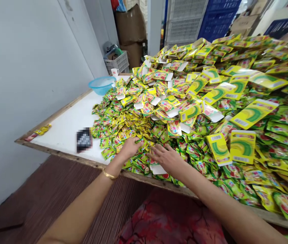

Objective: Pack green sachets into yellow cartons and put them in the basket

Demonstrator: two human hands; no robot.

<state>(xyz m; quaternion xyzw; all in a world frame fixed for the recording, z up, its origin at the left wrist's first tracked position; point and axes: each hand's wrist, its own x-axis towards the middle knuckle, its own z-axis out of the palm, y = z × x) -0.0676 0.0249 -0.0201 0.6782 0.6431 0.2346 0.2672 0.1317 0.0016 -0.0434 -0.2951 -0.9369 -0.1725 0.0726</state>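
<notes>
My left hand (129, 148), with a gold bangle at the wrist, is closed at the fingertips on a small green packet (140, 143) at the near side of the pile. Beside it, my right hand (168, 160) lies palm down over the packets with its fingers spread. Under the right hand shows the white flap (157, 169) of a carton, the rest of which is hidden. Loose green and yellow packets (116, 135) surround both hands. Several yellow cartons with a green swoosh (243, 146) lie on the packets to the right.
Wood edging (67, 156) borders the white table (67, 117). A blue basin (101, 85) and a white mug (115, 72) stand at the far left corner. A blurred dark item (84, 139) lies near the front edge. Stacked crates (187, 25) stand behind the carton heap.
</notes>
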